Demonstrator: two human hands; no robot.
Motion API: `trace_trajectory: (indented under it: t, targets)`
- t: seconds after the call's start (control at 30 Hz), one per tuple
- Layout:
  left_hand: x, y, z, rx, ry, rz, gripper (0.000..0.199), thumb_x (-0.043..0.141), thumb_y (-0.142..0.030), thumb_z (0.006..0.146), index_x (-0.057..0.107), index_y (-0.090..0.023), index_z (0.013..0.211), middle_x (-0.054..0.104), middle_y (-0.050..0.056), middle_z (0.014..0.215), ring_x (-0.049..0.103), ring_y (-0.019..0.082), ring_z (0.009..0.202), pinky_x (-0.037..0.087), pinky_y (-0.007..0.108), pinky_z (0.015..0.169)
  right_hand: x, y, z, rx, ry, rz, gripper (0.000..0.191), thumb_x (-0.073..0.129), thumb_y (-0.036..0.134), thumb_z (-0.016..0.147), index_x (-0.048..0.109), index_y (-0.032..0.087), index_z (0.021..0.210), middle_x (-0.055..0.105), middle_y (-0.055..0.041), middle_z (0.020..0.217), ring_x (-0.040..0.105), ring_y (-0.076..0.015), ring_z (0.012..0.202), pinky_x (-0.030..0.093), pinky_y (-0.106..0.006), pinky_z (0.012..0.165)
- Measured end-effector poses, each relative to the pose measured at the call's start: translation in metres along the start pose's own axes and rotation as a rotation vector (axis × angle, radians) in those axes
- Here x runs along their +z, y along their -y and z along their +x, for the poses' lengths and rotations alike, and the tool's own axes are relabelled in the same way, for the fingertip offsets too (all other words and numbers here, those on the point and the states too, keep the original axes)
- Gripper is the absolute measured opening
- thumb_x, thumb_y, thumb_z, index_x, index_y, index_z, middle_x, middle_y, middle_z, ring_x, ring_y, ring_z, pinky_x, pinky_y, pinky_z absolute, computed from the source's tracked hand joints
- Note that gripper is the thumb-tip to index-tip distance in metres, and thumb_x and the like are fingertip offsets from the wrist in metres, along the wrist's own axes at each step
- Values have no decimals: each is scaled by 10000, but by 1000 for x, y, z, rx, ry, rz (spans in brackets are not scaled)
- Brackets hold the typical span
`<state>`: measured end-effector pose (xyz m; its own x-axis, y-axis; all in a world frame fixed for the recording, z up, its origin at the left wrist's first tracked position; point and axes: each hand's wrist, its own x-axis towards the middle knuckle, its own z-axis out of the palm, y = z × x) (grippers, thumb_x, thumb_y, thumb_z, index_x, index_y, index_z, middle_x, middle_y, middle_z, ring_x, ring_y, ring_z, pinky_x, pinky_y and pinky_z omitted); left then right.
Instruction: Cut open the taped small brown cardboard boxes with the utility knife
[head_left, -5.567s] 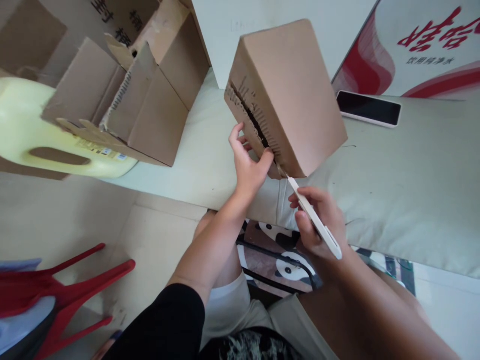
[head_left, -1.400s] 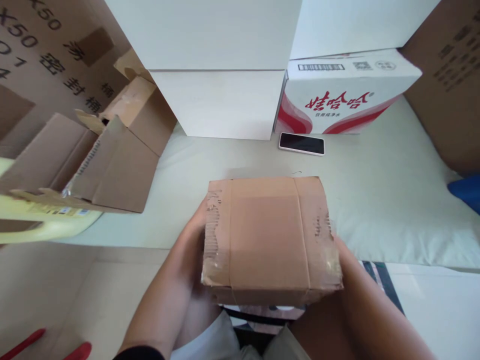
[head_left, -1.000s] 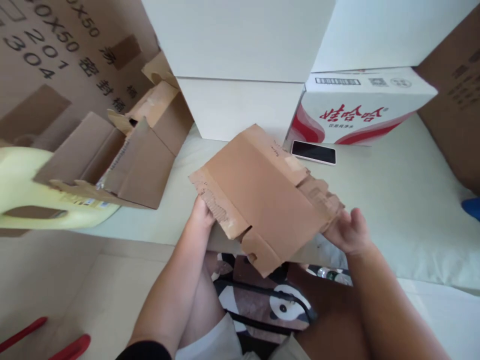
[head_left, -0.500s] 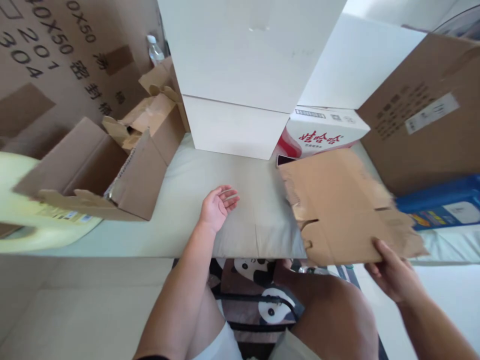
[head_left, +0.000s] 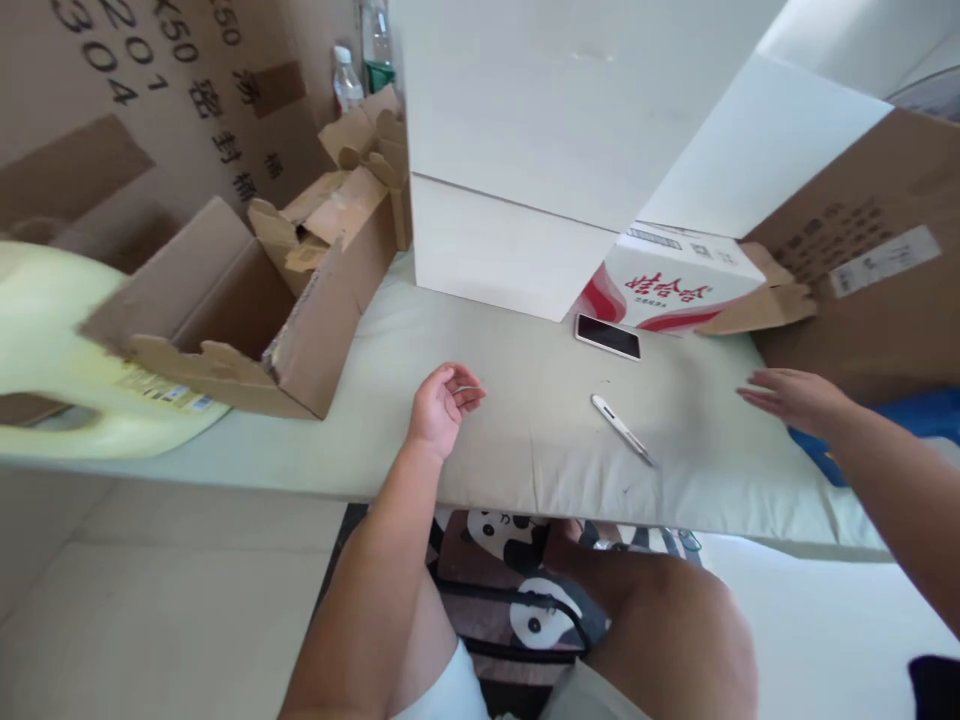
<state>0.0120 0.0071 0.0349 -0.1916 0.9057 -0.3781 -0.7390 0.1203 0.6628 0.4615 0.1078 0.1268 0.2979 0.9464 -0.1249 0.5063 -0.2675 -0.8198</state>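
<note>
The white cutter lies on the worktop, slanting far-left to near-right, between the empty, half-curled left hand and the right hand, whose outstretched fingers seem empty and slightly nearer.

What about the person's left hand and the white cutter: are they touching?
Apart. The head view plainly shows a stretch of the pale surface between the left hand and the white cutter.

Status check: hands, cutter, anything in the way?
Left hand empty, half-curled. Right hand empty, extended. White cutter on cushion between them, nothing covering it. Phone just beyond.
</note>
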Motion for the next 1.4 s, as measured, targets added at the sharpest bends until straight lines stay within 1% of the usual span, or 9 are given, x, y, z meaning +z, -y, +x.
trace_trajectory:
  t: [0.13, 0.27, 0.47, 0.6, 0.77, 0.93, 1.07, 1.2, 1.4]
  targets:
    - [-9, -2, -6, 342, -60, 193, 151, 581, -338, 729, 572, -212, 647, 544, -12, 557, 512, 140, 531, 426, 286, 602, 103, 32, -11, 74, 248, -14, 83, 751, 246, 814, 686, 213, 855, 736, -86, 919, 728, -181, 788, 605, -288, 687]
    - [-28, -8, -19, 803, -223, 429, 317, 540, -306, 855, 461, -218, 561, 425, -24, 536, 407, 129, 556, 317, 292, 589, 215, 96, -84, -523, 557, -165, 341, 781, 447, 744, 696, 225, 989, 748, -91, 946, 710, -226, 812, 609, -387, 741]
    - [-57, -17, -26, 922, -387, 379, 415, 516, -416, 916, 395, -226, 567, 369, -29, 512, 332, 129, 532, 249, 314, 556, 345, 213, -205, -1248, 751, -218, 635, 639, 367, 841, 498, 224, 1443, 495, -142, 1519, 673, -187, 809, 581, -376, 724]
    - [-73, -28, -34, 983, -513, 439, 374, 501, -338, 899, 381, -236, 560, 388, -20, 502, 343, 139, 522, 267, 328, 571, 389, 241, -233, -1310, 695, -527, 232, 611, 365, 871, 666, 223, 1046, 701, -67, 978, 620, -200, 752, 478, -319, 657]
    - [-87, -42, -61, 1221, -621, 566, 297, 473, -355, 919, 462, -246, 643, 449, 25, 658, 465, 202, 685, 406, 375, 747, 361, 220, -213, -1313, 594, -482, 302, 586, 294, 898, 467, 211, 634, 533, -1, 632, 491, -138, 607, 346, -286, 582]
    - [-92, -56, -63, 1370, -812, 257, 230, 496, -485, 897, 524, -258, 923, 506, 56, 995, 544, 255, 1063, 418, 425, 1030, 255, 167, -190, -1367, 647, -197, 108, 583, 239, 924, 643, 237, 834, 667, -65, 873, 640, -204, 788, 502, -339, 687]
    - [-78, -49, -50, 931, -266, 275, 395, 538, -582, 913, 664, -239, 1065, 665, 74, 1168, 592, 274, 1203, 401, 400, 1093, 173, 103, -182, -1327, 604, -140, 89, 619, 224, 891, 664, 267, 828, 630, -81, 966, 636, -228, 855, 524, -362, 707]
    - [-44, -26, -44, 666, 248, 350, 493, 659, -692, 809, 774, -213, 830, 759, 104, 964, 672, 322, 1114, 431, 444, 1110, 151, 42, -178, -1063, 244, -139, 59, 671, 317, 864, 695, 294, 815, 577, -123, 1199, 510, -377, 1306, 474, -512, 1008]
    - [-5, -3, -34, 723, 124, 613, 277, 767, -427, 818, 765, -253, 1034, 726, 79, 1102, 652, 280, 1141, 454, 413, 1096, 175, 7, -178, -412, 140, 283, 853, 769, 469, 811, 268, 431, 1500, 614, -98, 1321, 531, -365, 1366, 477, -542, 1075]
